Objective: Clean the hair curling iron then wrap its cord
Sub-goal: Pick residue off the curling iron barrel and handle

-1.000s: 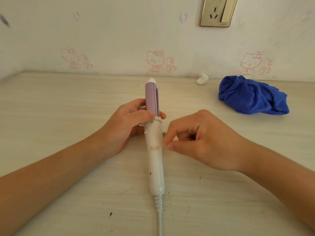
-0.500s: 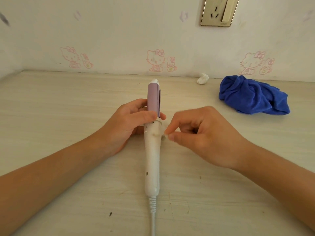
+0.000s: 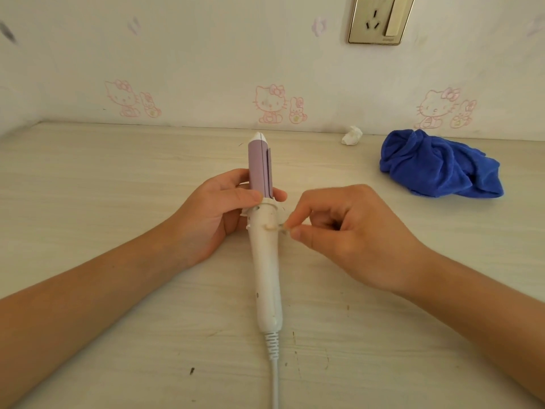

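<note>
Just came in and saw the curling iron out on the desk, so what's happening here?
A person is cleaning a curling iron on the desk. The left hand grips it where the purple barrel meets the white handle, while the right hand pinches something small off the side of the handle. The cord trails off toward the person, not yet wrapped. A blue cloth and a small white wad lie untouched near the wall.

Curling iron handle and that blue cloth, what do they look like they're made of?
Curling iron handle: likely hard molded plastic, white with a slight sheen, scuffed and stained. Blue cloth: soft fabric, probably microfiber or terry, judging by its fuzzy matte nap and loose bunched folds.
</note>
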`<state>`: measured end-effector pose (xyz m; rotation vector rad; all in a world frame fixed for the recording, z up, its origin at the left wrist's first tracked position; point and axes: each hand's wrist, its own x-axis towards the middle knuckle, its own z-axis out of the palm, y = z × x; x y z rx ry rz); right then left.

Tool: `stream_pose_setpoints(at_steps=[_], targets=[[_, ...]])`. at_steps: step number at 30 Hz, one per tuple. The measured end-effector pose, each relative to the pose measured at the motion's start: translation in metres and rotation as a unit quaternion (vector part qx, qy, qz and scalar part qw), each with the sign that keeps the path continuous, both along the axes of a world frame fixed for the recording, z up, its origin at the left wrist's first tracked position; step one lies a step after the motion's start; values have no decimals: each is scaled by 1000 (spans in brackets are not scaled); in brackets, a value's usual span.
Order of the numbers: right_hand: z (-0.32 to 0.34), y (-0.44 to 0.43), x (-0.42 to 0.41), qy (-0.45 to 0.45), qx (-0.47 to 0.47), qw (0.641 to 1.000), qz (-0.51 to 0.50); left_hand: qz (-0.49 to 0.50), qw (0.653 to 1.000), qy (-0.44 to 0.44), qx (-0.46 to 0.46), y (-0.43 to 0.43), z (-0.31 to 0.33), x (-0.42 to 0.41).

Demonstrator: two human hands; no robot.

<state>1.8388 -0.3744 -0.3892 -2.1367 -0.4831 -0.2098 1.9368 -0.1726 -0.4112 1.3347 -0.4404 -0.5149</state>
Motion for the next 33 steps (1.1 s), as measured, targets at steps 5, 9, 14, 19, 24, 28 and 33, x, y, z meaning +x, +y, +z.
stream_pose_setpoints(at_steps=[5,9,14,19,24,28,33], targets=[[-1,0,-2,-3,-8,1000,24,6,1000,-7,9,0,-1,-1],[-1,1,-5,16,-16,999,43,12,1000,0,5,0,0,-2],[0,1,-4,6,-13,1000,23,11,1000,-2,8,-1,2,-3],[1,0,-6,28,-23,997,62,18,1000,-1,10,-1,3,-4],[3,-2,-6,58,-33,994,81,20,1000,3,11,0,3,-4],[1,-1,0,14,2,1000,23,11,1000,10,2,0,4,-2],[2,1,-4,67,-16,994,81,-1,1000,14,0,0,5,-4]])
